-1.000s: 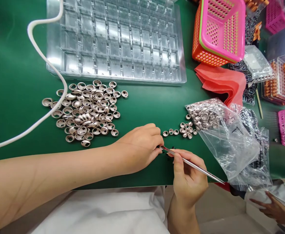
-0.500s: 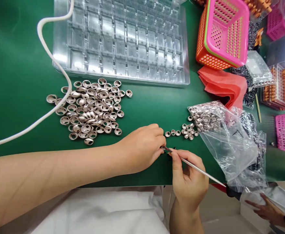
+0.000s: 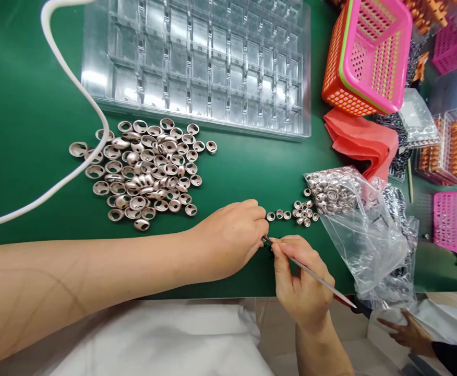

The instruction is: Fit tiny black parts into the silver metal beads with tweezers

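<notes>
— What step are you at now?

— I think I am fitting one small piece. My left hand is closed, fingertips pinched on something very small at the bench edge; I cannot see the piece itself, the fingers hide it. My right hand holds the tweezers like a pen, and the tip meets my left fingertips.

— And what does the next move need?

— A steady tip, I judge, and a light pinch, so the piece does not slip.

— What is around you?

— Small rings lie just beside my left hand, spilling from the bag. The caps are in a pile further left, with a white cable across them. The clear tray is behind. Nothing blocks the tip, but the bag is near my right hand. Another person's hand is low at the right.
</notes>
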`<act>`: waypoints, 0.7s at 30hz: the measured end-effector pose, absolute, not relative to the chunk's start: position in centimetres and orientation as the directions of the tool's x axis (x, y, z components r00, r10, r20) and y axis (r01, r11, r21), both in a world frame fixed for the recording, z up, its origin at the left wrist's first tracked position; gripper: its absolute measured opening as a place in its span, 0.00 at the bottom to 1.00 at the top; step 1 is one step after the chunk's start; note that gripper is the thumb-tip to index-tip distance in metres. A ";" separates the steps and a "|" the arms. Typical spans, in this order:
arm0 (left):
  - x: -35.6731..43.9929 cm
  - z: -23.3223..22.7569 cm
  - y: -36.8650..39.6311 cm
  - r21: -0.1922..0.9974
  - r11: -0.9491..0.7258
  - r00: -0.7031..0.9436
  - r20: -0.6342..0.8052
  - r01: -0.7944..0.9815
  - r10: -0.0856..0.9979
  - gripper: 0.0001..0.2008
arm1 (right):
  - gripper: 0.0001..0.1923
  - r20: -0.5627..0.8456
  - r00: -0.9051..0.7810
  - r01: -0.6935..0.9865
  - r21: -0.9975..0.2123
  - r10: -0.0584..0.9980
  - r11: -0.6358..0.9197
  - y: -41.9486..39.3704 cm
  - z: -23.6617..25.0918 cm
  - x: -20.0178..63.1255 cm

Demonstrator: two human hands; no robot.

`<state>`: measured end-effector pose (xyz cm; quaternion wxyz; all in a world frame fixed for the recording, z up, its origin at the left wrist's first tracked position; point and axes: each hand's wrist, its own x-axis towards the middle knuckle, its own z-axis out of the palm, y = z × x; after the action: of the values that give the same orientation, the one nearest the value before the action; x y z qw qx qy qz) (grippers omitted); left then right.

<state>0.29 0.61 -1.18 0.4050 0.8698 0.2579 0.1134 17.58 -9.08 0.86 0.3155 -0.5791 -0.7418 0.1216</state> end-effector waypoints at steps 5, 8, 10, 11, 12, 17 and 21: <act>0.5 -1.3 0.6 0.764 -0.540 0.846 -0.013 0.352 0.533 0.09 | 0.17 0.315 -0.228 0.785 -0.500 0.921 0.365 -8.6 1.3 17.7; 0.4 -1.5 0.5 0.770 -0.543 0.845 0.008 0.336 0.535 0.09 | 0.18 0.323 -0.276 0.762 -0.500 0.905 0.411 -8.4 1.3 17.7; 0.4 -1.6 0.5 0.771 -0.546 0.847 0.015 0.329 0.532 0.08 | 0.18 0.317 -0.304 0.745 -0.508 0.898 0.432 -8.2 1.3 17.8; 0.4 -1.5 0.5 0.770 -0.547 0.849 0.013 0.329 0.529 0.07 | 0.18 0.313 -0.308 0.741 -0.513 0.898 0.433 -8.0 1.3 17.9; 0.4 -1.5 0.5 0.768 -0.547 0.851 0.006 0.333 0.525 0.07 | 0.18 0.308 -0.305 0.741 -0.518 0.901 0.427 -7.9 1.3 17.9; 0.5 -1.1 0.8 0.750 -0.551 0.854 -0.036 0.366 0.519 0.06 | 0.17 0.304 -0.248 0.779 -0.503 0.920 0.376 -8.2 1.1 17.8; 0.6 -1.0 0.8 0.742 -0.561 0.850 -0.025 0.368 0.525 0.06 | 0.17 0.327 -0.065 0.763 -0.592 0.943 0.258 -9.4 0.0 17.3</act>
<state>0.56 0.83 -1.03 0.3936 0.8777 0.2546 0.0998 17.32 -9.36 0.03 0.3379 -0.5943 -0.7177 0.1327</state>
